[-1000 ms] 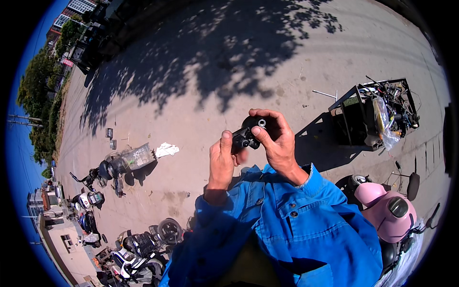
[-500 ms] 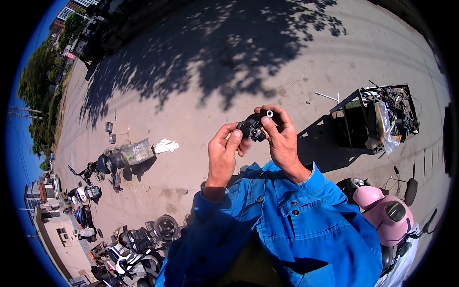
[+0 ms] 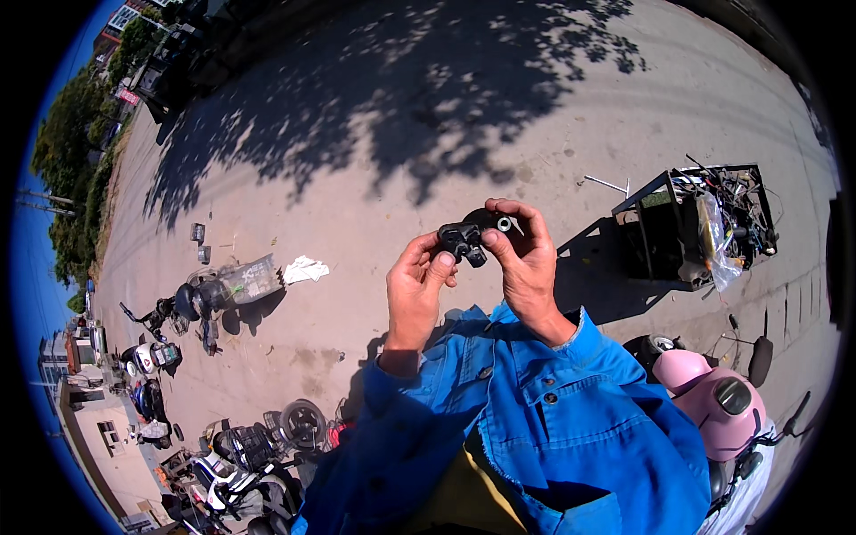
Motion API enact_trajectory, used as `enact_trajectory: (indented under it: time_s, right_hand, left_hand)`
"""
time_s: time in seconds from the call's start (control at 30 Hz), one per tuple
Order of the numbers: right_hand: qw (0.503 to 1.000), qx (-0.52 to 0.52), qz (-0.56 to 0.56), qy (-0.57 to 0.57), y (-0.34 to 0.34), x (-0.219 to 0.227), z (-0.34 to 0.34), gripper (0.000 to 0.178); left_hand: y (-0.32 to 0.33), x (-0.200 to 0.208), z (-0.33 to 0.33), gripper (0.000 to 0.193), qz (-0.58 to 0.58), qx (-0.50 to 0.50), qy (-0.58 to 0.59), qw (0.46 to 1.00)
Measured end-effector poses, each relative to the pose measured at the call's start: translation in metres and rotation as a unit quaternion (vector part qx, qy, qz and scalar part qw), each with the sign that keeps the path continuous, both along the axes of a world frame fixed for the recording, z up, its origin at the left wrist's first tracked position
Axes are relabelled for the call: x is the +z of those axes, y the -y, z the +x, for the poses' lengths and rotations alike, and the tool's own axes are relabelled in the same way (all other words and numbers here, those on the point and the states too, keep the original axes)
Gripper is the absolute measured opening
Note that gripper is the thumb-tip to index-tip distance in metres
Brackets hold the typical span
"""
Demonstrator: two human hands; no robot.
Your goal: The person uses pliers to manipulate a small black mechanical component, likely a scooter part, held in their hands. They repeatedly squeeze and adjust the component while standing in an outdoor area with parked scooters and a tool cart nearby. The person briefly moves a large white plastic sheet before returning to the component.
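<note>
Both hands are raised in front of my chest around a small black part (image 3: 461,239) with rounded lobes and recesses, whose exact kind I cannot make out. My left hand (image 3: 416,290) grips its left side, thumb on the near edge and fingers behind. With thumb and fingers, my right hand (image 3: 528,272) closes on its right side. Between the right thumb and forefinger shows a short silver metal piece (image 3: 504,224) with a round hollow end; whether it joins the black part cannot be seen. Blue jacket sleeves cover both forearms.
To the right stands a metal-framed cart (image 3: 660,232) heaped with tools and scrap. A pink scooter (image 3: 727,415) is close at the lower right. On the left are a dark scooter (image 3: 201,299), a white cloth (image 3: 306,269) and several parked motorbikes (image 3: 236,468). Tree shade falls across the pavement ahead.
The black part has turned slightly between my hands, showing more of its recessed face. The right fingers have shifted a little around the silver piece. My view has moved slightly.
</note>
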State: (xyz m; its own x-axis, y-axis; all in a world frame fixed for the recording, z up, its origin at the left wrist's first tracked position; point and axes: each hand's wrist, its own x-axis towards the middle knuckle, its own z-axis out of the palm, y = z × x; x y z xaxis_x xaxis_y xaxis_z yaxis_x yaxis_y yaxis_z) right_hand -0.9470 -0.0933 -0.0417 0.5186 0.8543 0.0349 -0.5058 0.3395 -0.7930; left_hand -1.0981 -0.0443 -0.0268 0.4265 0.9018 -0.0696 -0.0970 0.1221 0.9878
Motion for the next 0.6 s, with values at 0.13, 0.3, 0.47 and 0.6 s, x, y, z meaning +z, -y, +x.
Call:
enact_trajectory:
  time_s: [0.13, 0.3, 0.47, 0.6]
  right_hand:
    - [0.988, -0.033, -0.004, 0.154, 0.000, -0.006, -0.002, 0.042]
    - [0.984, -0.018, -0.015, 0.174, -0.005, -0.026, -0.005, 0.040]
    - [0.997, 0.026, -0.052, 0.050, -0.004, -0.033, -0.006, 0.037]
    - [0.997, 0.041, -0.043, 0.056, -0.004, -0.043, -0.005, 0.035]
  left_hand:
    - [-0.002, -0.006, 0.001, 0.032, -0.061, 0.036, 0.074, 0.995]
    - [-0.006, -0.017, -0.001, 0.031, -0.107, 0.055, 0.100, 0.988]
    - [-0.006, -0.027, -0.001, 0.033, -0.073, 0.072, 0.053, 0.993]
    - [-0.004, -0.027, -0.001, 0.034, -0.047, 0.086, 0.024, 0.995]
